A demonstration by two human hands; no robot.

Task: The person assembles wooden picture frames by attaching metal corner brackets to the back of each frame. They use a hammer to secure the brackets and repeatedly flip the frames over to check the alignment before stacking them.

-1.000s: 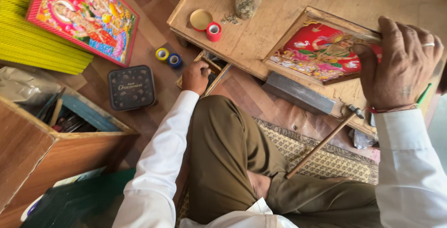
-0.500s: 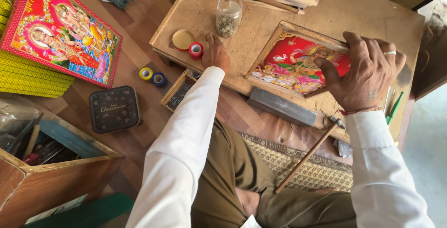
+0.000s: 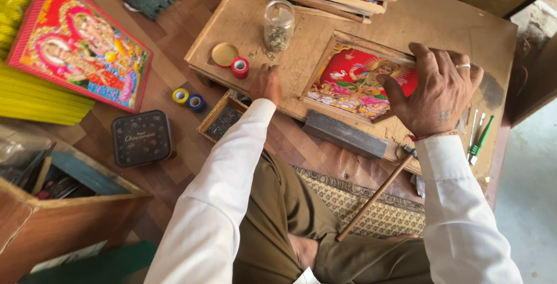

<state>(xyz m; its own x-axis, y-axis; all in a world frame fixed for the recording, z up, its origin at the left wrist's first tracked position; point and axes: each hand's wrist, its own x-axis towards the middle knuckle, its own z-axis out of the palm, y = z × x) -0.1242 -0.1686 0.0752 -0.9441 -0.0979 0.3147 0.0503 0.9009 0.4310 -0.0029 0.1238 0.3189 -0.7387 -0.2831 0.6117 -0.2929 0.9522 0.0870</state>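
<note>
Your right hand lay spread flat on the framed picture, your left hand rested on the table by the jar, fingers curled, holding nothing visible.

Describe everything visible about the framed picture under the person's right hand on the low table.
The framed picture is a rectangular print, mostly red with bright multicoloured figures, set in a plain light wooden frame. It lies flat and face up on the low wooden table, turned at an angle to the table's edges. The right hand presses down on its right end, covering that corner. The left hand rests on the table just left of it, apart from the frame.
</note>
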